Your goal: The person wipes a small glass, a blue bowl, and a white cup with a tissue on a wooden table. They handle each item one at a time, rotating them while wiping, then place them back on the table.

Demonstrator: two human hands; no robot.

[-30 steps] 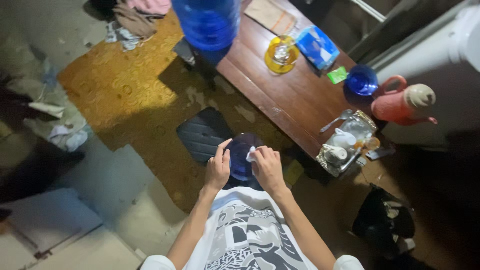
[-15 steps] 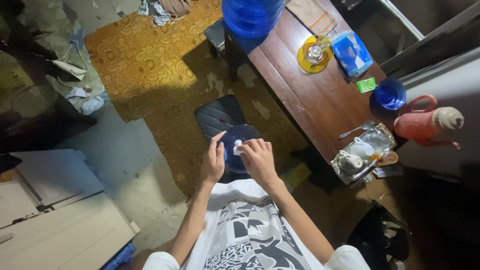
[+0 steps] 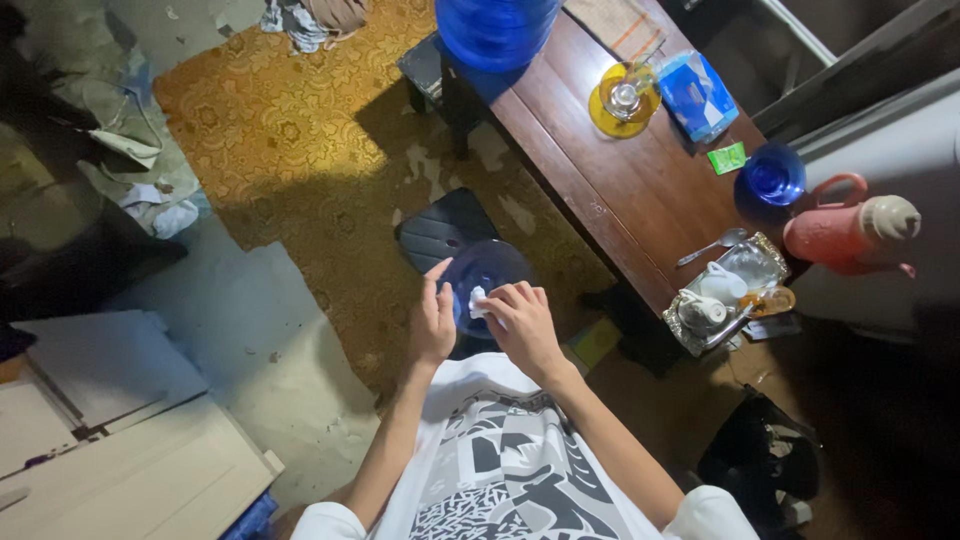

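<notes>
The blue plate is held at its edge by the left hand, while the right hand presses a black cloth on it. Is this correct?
Not quite. In the head view the left hand does hold the blue plate at its edge, but the small cloth that the right hand presses on it is white, not black.

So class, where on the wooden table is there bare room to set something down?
The wooden table is bare mid-top, between the yellow dish and silver tray. The far edge is crowded: blue packet, blue bowl, red jug.
</notes>
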